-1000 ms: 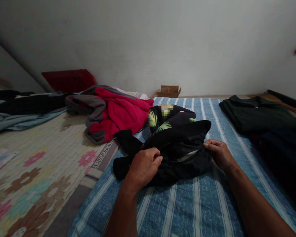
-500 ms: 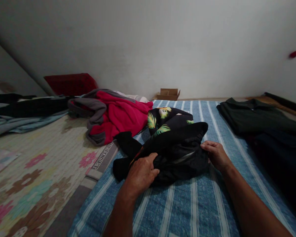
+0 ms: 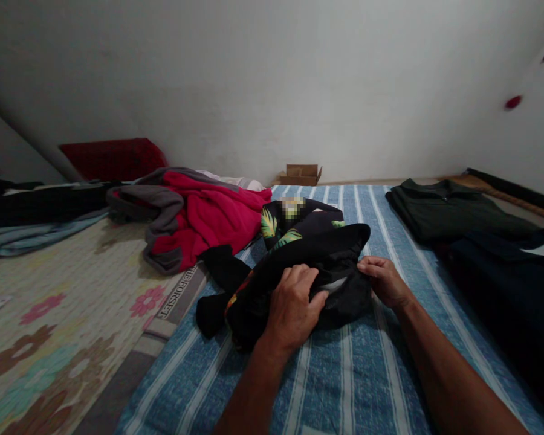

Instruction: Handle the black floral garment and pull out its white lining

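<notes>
A bunched black garment [image 3: 326,244] with a patch of yellow and green leaf print lies on the blue striped sheet [image 3: 294,393]. One short black end of it sticks out to the left. My left hand [image 3: 296,308] rests on the near part of the garment, palm down, with thumb and fingers apart. At the garment's right edge, my right hand [image 3: 383,279] pinches the cloth between thumb and fingers. A whitish strip shows in the folds between both hands. The garment's full shape is hidden by its folds.
A pink and grey garment [image 3: 213,214] lies behind to the left, beside dark and light-blue clothes [image 3: 45,208]. Folded dark green [image 3: 457,208] and navy clothes [image 3: 508,290] lie at right. A cardboard box [image 3: 300,175] and a red object [image 3: 113,158] stand near the wall.
My left hand has moved right across the black garment, towards its middle. My right hand keeps its pinch on the right edge. The view has turned slightly to the right.
</notes>
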Action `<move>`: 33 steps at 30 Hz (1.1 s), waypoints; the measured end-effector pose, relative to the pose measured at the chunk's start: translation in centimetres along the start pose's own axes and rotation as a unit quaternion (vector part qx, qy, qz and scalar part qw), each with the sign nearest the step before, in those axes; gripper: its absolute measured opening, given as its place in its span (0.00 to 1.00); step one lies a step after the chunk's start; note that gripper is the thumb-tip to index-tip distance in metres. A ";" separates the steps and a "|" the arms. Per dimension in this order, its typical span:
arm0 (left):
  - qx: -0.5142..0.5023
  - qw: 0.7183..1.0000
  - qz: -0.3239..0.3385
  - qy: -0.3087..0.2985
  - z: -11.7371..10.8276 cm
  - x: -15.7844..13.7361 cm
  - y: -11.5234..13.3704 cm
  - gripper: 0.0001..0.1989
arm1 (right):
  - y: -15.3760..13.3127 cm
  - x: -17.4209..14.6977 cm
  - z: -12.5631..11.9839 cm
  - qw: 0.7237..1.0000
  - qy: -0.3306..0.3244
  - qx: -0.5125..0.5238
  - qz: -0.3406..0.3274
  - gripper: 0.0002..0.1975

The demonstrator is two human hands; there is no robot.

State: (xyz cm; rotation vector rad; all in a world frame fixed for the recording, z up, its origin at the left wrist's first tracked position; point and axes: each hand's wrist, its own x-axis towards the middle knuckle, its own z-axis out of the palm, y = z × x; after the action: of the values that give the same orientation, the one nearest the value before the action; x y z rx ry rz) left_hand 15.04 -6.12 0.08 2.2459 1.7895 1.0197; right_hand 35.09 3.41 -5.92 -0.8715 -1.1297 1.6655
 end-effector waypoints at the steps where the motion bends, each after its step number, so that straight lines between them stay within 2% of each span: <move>1: 0.011 1.000 0.007 0.004 0.5 0.3 0.0 0.15 | 0.0 0.0 0.0 1.000 -0.002 -0.001 0.000 0.12; 4: 0.021 1.000 -0.002 -0.013 1.2 1.5 -0.4 0.10 | -0.1 0.0 0.0 1.000 -0.012 0.003 -0.003 0.12; 7: -0.020 0.998 -0.025 -0.062 0.8 2.6 -0.8 0.06 | 0.0 0.1 -0.1 1.000 -0.021 0.004 -0.006 0.13; 12: -0.084 0.986 -0.081 -0.117 0.1 4.1 -1.1 0.11 | 0.0 0.2 -0.1 0.999 -0.035 -0.011 -0.009 0.14; 22: -0.137 0.981 -0.103 -0.091 0.1 4.1 -1.3 0.07 | -0.4 0.2 0.1 0.999 -0.043 -0.028 -0.006 0.13; 24: -0.155 0.978 -0.109 -0.083 0.2 4.1 -1.3 0.06 | -0.9 0.0 0.1 0.998 -0.020 -0.056 -0.017 0.11; 26: -0.175 0.975 -0.117 -0.069 0.3 4.0 -1.4 0.06 | -2.0 -0.6 0.3 0.991 0.035 -0.121 -0.050 0.12; 28: -0.193 0.971 -0.128 -0.053 0.4 4.0 -1.5 0.05 | -3.4 -1.7 1.1 0.959 0.104 -0.229 -0.130 0.10; 29: -0.201 0.969 -0.133 -0.048 0.5 4.0 -1.5 0.05 | -4.1 -2.4 1.7 0.928 0.131 -0.293 -0.192 0.08; 30: -0.208 0.967 -0.138 -0.044 0.6 4.0 -1.5 0.05 | -4.8 -3.1 2.6 0.884 0.142 -0.357 -0.268 0.06; 31: -0.213 0.966 -0.142 -0.043 0.7 4.0 -1.5 0.05 | -5.2 -3.7 3.5 0.843 0.131 -0.407 -0.326 0.04; 33: -0.219 0.964 -0.147 -0.043 0.8 3.9 -1.5 0.05 | -5.5 -4.6 5.6 0.783 0.055 -0.472 -0.401 0.02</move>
State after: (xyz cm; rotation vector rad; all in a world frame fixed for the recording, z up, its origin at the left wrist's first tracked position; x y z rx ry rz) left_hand 14.57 -1.92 0.52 1.6809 1.6035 1.1035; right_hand 33.22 -1.72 1.38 -0.8417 -1.9320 0.2670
